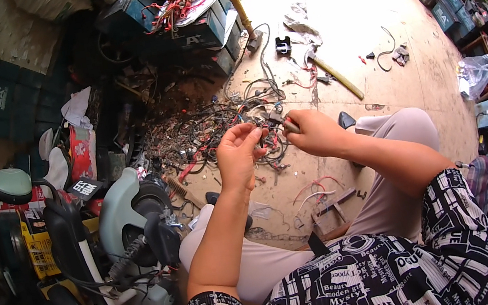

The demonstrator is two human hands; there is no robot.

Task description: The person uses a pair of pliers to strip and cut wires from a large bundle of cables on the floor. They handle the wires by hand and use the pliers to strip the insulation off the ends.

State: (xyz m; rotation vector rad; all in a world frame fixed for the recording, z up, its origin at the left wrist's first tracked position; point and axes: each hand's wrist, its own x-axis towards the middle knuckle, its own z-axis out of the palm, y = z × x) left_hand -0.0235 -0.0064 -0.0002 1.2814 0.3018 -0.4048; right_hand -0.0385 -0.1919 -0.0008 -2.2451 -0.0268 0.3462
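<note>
My left hand (237, 155) is raised over the scrap pile, thumb and fingertips pinched together. A bit of red shows at its fingertips, too small to name. Just to the right, my right hand (312, 134) is wrapped round the handle of a metal hand tool (277, 119) that looks like pliers. The tool's head points toward my left hand; its jaws are too small to make out. Beneath both hands lies a heap of cut wires and small scrap (190, 136), with red and black pieces among grey debris.
A hammer (337, 77) lies on the floor ahead, near a black plastic piece (283, 46). Another hammer (254, 41) leans against stacked batteries (200, 35) topped with red wires. Scooter parts (119, 213) crowd my left. Shelves with batteries (454, 14) line the right.
</note>
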